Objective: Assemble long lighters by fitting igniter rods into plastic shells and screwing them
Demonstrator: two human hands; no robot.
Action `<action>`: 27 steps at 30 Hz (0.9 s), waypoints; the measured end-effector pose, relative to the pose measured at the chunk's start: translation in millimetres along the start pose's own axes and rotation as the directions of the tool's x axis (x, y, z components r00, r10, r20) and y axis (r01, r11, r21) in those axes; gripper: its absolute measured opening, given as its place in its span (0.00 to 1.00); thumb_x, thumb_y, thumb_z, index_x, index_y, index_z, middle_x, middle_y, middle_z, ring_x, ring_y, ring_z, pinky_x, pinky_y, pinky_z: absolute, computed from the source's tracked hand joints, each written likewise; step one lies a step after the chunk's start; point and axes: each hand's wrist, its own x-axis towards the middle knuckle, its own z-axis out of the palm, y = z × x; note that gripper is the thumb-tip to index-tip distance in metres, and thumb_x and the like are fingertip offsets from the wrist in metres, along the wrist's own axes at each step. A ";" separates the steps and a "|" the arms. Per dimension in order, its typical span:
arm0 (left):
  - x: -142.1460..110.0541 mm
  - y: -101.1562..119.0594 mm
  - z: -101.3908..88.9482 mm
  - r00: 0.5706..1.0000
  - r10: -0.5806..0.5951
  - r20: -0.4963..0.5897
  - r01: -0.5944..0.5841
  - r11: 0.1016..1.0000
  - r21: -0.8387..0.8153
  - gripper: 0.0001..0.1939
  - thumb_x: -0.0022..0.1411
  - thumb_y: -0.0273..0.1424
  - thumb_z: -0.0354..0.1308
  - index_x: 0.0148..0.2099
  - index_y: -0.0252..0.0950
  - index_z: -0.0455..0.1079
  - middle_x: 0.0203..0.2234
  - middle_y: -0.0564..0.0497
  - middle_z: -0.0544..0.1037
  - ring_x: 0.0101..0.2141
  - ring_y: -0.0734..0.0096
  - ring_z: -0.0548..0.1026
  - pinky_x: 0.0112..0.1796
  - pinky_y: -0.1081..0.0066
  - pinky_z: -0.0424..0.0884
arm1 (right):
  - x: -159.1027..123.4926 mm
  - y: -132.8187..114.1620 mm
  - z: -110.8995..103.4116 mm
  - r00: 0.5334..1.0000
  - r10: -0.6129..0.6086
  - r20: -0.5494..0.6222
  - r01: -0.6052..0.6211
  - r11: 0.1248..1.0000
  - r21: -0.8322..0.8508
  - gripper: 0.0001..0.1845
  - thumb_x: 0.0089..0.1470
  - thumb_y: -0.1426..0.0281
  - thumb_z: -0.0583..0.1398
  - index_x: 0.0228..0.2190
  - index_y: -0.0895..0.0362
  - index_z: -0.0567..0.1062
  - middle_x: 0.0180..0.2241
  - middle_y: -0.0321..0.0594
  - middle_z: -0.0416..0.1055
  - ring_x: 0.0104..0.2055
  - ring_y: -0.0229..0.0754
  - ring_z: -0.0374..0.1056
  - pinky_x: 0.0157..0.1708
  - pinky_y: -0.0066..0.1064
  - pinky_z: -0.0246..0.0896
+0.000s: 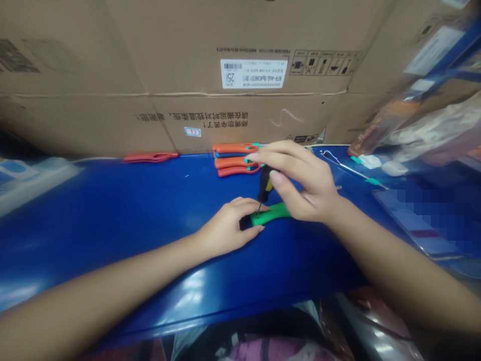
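Observation:
A green handle-shaped piece [271, 213] lies on the blue table [131, 210] in the middle. My left hand [229, 228] pinches its near end between thumb and fingers. My right hand [300, 180] grips a small screwdriver [265, 186] with a black and yellow handle, held upright. Its thin tip touches the green piece right by my left thumb.
Orange-handled tools [235, 159] are stacked at the back of the table, with another orange one [150, 157] to their left. Large cardboard boxes [225, 75] wall off the rear. A thin metal rod [351, 169] and bagged goods [424, 130] lie at right.

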 end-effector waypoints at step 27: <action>-0.4 -2.6 1.1 1.000 0.007 0.003 -0.007 1.000 0.023 0.16 0.62 0.28 0.64 0.53 0.37 0.75 0.44 0.47 0.81 0.46 0.60 0.77 0.51 0.60 0.72 | 2.2 -6.2 1.3 0.999 0.036 -0.008 -0.034 0.984 0.177 0.10 0.64 0.69 0.60 0.45 0.57 0.78 0.38 0.40 0.78 0.35 0.37 0.71 0.38 0.32 0.71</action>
